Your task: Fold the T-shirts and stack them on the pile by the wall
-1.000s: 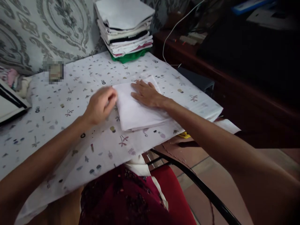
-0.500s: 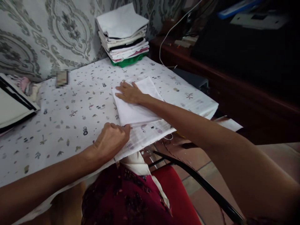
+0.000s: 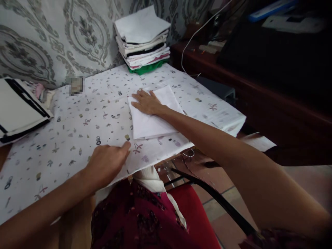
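Observation:
A folded white cloth (image 3: 153, 126) lies flat on the patterned tablecloth. My right hand (image 3: 147, 103) rests palm down on its upper left part, fingers spread. The forearm crosses over the cloth and hides some of its right side. My left hand (image 3: 109, 164) is over the near part of the tablecloth, apart from the cloth's lower left corner. Its fingers are curled in, the thumb points toward that corner, and no held thing shows.
A tall stack of folded clothes (image 3: 145, 41) stands at the back by the patterned wall. Cream and black folded garments (image 3: 23, 107) lie at the left. To the right is a dark wooden desk (image 3: 272, 107) with a white cable (image 3: 183, 55). A red chair (image 3: 197, 214) is below.
My left hand has left the cloth's lower corner and moved left, toward me. My right hand stays pressed on the cloth. The view has shifted slightly.

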A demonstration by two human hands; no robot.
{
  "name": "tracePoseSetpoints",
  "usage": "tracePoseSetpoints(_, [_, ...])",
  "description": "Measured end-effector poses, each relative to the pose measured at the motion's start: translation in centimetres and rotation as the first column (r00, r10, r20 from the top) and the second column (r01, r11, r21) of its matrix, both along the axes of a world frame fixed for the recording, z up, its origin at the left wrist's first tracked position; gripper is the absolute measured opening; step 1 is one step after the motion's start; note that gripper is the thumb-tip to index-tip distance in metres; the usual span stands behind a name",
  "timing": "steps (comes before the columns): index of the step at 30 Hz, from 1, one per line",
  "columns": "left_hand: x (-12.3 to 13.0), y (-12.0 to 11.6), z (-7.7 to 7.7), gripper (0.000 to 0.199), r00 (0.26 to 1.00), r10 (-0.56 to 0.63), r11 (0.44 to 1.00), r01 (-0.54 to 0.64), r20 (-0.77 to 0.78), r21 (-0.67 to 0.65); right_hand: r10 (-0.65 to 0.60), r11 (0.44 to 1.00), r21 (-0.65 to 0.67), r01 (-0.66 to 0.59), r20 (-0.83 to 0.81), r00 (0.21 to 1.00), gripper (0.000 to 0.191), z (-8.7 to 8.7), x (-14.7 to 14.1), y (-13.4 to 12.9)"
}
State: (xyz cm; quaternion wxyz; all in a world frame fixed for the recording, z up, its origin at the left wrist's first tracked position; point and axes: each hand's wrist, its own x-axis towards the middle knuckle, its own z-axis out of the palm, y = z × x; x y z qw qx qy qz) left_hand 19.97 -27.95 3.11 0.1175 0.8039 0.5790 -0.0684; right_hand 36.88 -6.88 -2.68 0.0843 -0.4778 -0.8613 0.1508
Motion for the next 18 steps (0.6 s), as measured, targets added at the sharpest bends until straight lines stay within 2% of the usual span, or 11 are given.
tracePoseSetpoints(2, [-0.3, 1.4, 0.2, 0.022, 0.976, 0.101, 0.995, -0.095, 0.194, -0.037, -0.028, 0.999, -0.023, 0.027, -0.038, 0.999, 0.063, 0.8, 0.1, -0.4])
tracePoseSetpoints(3, [-0.3, 2.3, 0.2, 0.026, 0.937, 0.165, 0.986, -0.144, 0.309, -0.087, -0.038, 0.999, -0.023, 0.037, -0.059, 0.998, 0.063, 1.3, 0.3, -0.7])
tracePoseSetpoints(4, [-0.1, 3.1, 0.1, 0.028, 0.875, 0.241, 0.968, -0.190, 0.419, -0.161, -0.042, 0.999, -0.015, 0.041, -0.074, 0.996, 0.063, 1.7, 0.6, -1.1])
tracePoseSetpoints(6, [0.4, 4.7, -0.4, 0.034, 0.705, 0.423, 0.901, -0.265, 0.568, -0.343, -0.037, 0.999, 0.023, 0.038, -0.071, 0.997, 0.062, 2.3, 1.6, -1.9])
tracePoseSetpoints(8, [1.1, 6.0, -0.8, 0.042, 0.540, 0.576, 0.813, -0.299, 0.614, -0.500, -0.033, 0.998, 0.058, 0.035, -0.036, 0.999, 0.060, 2.3, 3.0, -2.8])
tracePoseSetpoints(10, [1.6, 6.9, -1.1, 0.048, 0.446, 0.667, 0.741, -0.311, 0.597, -0.595, -0.042, 0.996, 0.074, 0.042, 0.005, 0.999, 0.059, 1.8, 4.3, -3.5])
tracePoseSetpoints(14, [2.3, 7.6, -1.2, 0.056, 0.403, 0.749, 0.648, -0.286, 0.525, -0.706, -0.029, 0.997, 0.070, 0.026, 0.038, 0.999, 0.059, 0.7, 6.0, -3.4])
tracePoseSetpoints(18, [2.8, 7.6, -1.3, 0.057, 0.367, 0.778, 0.606, -0.225, 0.509, -0.763, -0.092, 0.993, 0.077, 0.089, 0.045, 0.995, 0.051, 1.0, 6.7, -0.8])
